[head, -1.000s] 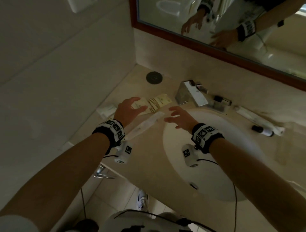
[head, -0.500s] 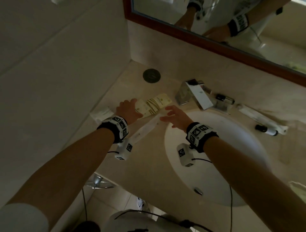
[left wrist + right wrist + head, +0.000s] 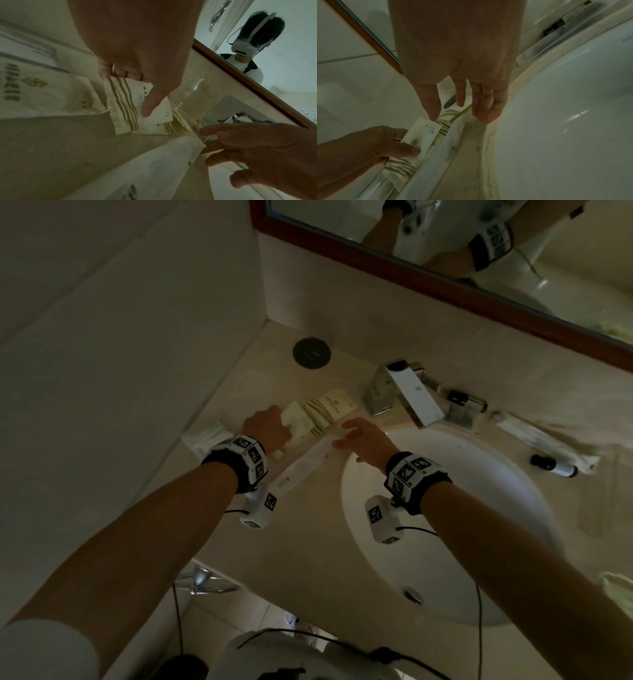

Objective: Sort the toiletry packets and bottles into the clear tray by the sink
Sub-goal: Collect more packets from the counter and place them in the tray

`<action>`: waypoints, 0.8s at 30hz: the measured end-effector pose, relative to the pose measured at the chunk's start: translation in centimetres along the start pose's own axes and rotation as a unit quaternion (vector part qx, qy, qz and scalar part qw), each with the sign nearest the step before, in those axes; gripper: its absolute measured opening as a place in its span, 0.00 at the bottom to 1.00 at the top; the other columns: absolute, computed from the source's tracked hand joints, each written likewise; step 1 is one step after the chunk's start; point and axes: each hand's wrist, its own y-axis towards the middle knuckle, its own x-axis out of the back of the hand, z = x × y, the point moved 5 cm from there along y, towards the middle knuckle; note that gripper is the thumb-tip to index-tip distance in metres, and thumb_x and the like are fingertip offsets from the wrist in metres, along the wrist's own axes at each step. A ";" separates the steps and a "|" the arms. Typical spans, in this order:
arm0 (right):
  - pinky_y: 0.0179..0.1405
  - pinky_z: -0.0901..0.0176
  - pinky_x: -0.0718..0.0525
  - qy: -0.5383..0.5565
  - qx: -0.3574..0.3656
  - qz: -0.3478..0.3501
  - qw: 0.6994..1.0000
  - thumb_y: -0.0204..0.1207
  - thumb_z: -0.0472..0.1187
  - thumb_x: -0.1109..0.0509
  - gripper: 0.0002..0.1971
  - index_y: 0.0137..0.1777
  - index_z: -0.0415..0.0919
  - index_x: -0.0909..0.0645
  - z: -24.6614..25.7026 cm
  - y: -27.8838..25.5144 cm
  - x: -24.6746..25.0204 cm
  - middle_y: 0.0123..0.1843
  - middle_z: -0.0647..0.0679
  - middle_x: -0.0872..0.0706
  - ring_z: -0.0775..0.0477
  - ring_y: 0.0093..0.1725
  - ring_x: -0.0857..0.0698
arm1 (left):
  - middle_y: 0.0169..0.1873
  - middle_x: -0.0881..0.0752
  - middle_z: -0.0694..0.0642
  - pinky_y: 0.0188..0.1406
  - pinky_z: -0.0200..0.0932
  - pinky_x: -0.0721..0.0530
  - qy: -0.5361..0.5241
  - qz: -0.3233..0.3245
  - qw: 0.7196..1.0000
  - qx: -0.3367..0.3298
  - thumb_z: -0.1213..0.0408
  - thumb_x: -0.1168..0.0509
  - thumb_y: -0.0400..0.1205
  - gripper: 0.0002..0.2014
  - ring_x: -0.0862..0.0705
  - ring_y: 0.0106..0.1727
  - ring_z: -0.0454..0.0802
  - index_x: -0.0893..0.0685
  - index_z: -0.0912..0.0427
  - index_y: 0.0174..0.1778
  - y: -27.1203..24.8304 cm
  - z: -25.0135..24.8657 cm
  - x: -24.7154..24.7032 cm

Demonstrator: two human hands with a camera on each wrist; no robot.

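Several cream packets with brown stripes lie fanned on the counter left of the tap. My left hand pinches the nearest striped packet between thumb and fingers. A long white packet lies diagonally beside them. My right hand hovers over its far end, fingers straight and spread, holding nothing. What looks like a clear tray with a small black-capped bottle sits behind the tap. Another black-capped bottle and a long packet lie further right.
The chrome tap juts over the white sink just right of my hands. A round black cap sits in the counter's back corner. A white packet lies by the left wall. The mirror hangs above.
Both hands have reached forward. The left hand went from open above the packets to pinching the striped one. The right hand moved to the end of the long white packet.
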 end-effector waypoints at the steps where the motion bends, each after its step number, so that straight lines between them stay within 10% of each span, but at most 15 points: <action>1: 0.51 0.52 0.17 -0.007 0.002 -0.006 1.000 0.73 0.45 0.24 0.26 0.70 0.44 0.26 0.0 0.1 0.0 0.63 0.44 0.20 0.41 0.61 0.19 | 0.64 0.19 0.65 0.58 0.51 0.20 -0.015 -0.005 1.000 -0.005 0.56 0.35 0.81 0.25 0.19 0.61 0.63 0.28 0.65 0.71 -0.1 0.0 0.2; 13: 0.51 0.53 0.19 0.055 0.060 -0.027 0.996 0.77 0.46 0.28 0.19 0.67 0.43 0.23 2.8 -0.4 -0.6 0.52 0.49 0.17 0.47 0.54 0.18 | 0.49 0.13 0.64 0.48 0.52 0.17 -0.207 -0.049 0.977 -0.030 0.60 0.39 0.70 0.15 0.15 0.50 0.63 0.19 0.64 0.48 -2.9 -0.5 4.0; 24: 0.34 0.58 0.19 0.137 0.055 0.033 0.988 0.78 0.43 0.29 0.12 0.58 0.37 0.17 2.5 -2.8 -0.9 0.48 0.43 0.11 0.47 0.40 0.14 | 0.55 0.12 0.58 0.42 0.40 0.14 -0.270 0.091 0.952 -0.113 0.70 0.28 0.77 0.21 0.12 0.50 0.53 0.17 0.58 0.67 -4.6 -3.2 1.4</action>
